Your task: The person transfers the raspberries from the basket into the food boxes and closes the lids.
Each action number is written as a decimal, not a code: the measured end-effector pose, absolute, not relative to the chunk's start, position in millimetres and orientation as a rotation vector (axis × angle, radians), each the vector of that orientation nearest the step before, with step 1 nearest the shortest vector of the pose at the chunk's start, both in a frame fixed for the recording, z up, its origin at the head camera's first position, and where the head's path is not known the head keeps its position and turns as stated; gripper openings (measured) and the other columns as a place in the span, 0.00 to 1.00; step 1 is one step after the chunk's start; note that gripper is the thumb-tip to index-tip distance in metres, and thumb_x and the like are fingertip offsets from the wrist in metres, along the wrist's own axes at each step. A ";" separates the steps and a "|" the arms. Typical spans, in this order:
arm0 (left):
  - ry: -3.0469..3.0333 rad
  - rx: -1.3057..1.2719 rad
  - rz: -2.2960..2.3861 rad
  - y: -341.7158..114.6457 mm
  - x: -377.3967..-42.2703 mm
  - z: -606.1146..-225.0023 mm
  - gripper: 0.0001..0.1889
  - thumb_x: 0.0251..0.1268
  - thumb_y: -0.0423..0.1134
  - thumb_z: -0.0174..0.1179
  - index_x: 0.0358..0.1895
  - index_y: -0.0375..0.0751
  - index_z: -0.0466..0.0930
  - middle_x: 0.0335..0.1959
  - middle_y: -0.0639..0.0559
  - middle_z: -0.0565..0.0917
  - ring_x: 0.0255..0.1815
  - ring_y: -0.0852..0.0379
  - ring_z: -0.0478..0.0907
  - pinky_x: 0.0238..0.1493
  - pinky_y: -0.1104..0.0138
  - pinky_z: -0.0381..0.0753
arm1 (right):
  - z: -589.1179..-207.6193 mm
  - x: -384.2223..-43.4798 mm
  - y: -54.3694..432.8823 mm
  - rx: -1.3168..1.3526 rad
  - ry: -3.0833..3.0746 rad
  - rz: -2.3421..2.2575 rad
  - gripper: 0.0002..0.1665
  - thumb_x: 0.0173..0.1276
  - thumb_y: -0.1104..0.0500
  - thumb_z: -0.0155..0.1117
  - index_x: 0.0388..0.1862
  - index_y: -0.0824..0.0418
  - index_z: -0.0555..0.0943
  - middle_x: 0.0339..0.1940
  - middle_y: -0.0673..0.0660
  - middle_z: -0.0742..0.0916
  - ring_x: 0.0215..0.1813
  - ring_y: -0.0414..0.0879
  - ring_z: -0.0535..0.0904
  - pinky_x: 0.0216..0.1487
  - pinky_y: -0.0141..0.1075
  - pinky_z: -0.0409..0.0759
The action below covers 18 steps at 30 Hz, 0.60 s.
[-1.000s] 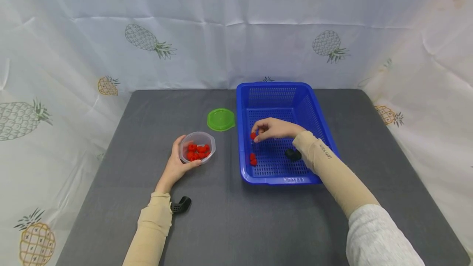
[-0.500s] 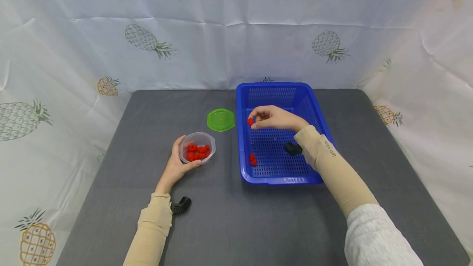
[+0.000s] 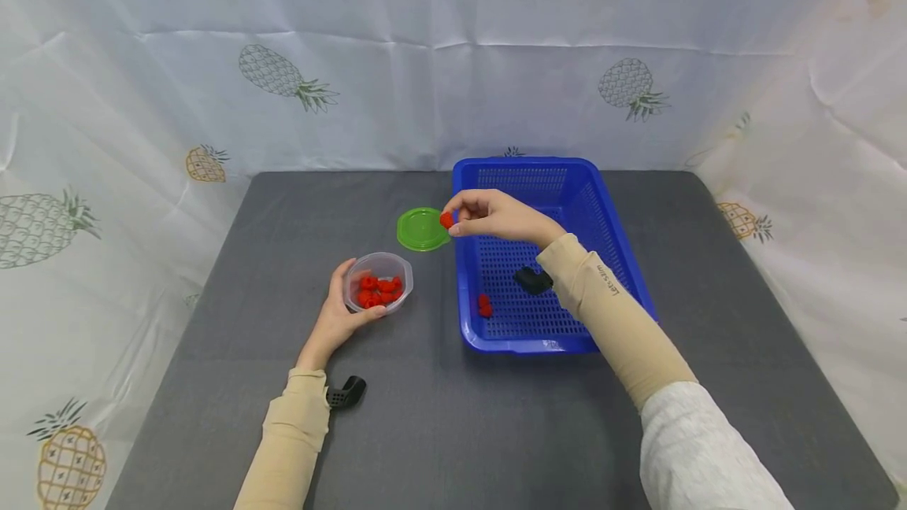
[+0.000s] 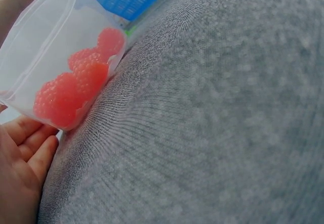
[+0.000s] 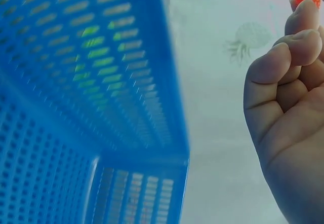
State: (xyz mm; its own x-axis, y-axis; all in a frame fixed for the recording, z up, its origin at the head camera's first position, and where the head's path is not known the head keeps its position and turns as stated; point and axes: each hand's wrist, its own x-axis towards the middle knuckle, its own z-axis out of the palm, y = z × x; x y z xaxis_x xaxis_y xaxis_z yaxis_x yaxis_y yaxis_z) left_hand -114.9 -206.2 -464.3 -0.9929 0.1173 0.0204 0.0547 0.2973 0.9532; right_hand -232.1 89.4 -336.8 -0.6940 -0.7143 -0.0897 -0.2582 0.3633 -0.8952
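A clear plastic tub (image 3: 379, 264) with several red raspberries (image 4: 81, 84) in it stands on the table, and my left hand (image 3: 336, 319) grips it around the left side. Between thumb and fingertips my right hand (image 3: 499, 217) pinches one raspberry (image 3: 446, 219), above the left rim of the blue basket (image 3: 524, 346). That raspberry also shows at the top corner of the right wrist view, with the other fingers curled. A couple more raspberries (image 3: 485, 306) lie inside the basket near its left wall.
A round green lid (image 3: 422, 230) lies on the dark grey table (image 3: 425, 431), left of the basket. Black wrist cameras (image 3: 347, 393) sit at both wrists; the right one hangs over the basket. A pineapple-print curtain (image 3: 439, 101) surrounds the table.
My right hand has risen from inside the basket and moved left and away, carrying the pinched raspberry over the rim. The left hand and the tub have stayed in place.
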 end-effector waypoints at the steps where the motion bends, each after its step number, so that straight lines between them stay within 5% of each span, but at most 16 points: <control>1: 2.491 0.163 1.818 -205.5 -113.8 -461.3 0.48 0.51 0.31 0.67 0.71 0.41 0.43 0.67 0.35 0.65 0.67 0.42 0.60 0.69 0.48 0.53 | -336.3 -232.5 85.6 -0.854 2.155 -1.297 0.18 0.62 0.55 0.64 0.51 0.55 0.77 0.28 0.50 0.79 0.32 0.48 0.71 0.39 0.37 0.71; 5: 2.481 0.151 1.816 -204.2 -112.4 -458.1 0.47 0.52 0.32 0.67 0.71 0.42 0.43 0.67 0.36 0.65 0.68 0.42 0.60 0.70 0.49 0.53 | -333.7 -232.6 71.5 -0.897 2.120 -1.319 0.17 0.63 0.57 0.63 0.51 0.56 0.77 0.28 0.51 0.79 0.35 0.58 0.71 0.41 0.40 0.72; 18: 2.488 0.125 1.799 -204.2 -112.9 -459.4 0.48 0.52 0.34 0.67 0.71 0.43 0.42 0.67 0.37 0.64 0.68 0.42 0.61 0.71 0.47 0.53 | -332.7 -224.7 22.3 -0.953 2.011 -1.443 0.17 0.63 0.59 0.63 0.51 0.58 0.77 0.29 0.52 0.80 0.31 0.43 0.74 0.39 0.33 0.75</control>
State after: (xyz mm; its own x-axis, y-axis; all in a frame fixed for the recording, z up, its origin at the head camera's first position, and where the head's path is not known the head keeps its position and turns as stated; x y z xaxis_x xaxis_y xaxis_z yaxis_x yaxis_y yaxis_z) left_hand -112.9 -204.2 -459.4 -0.9944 0.1058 -0.0082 0.0254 0.3119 0.9498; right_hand -224.7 22.3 -332.7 -0.6396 -0.7686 0.0118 -0.2573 0.1996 -0.9455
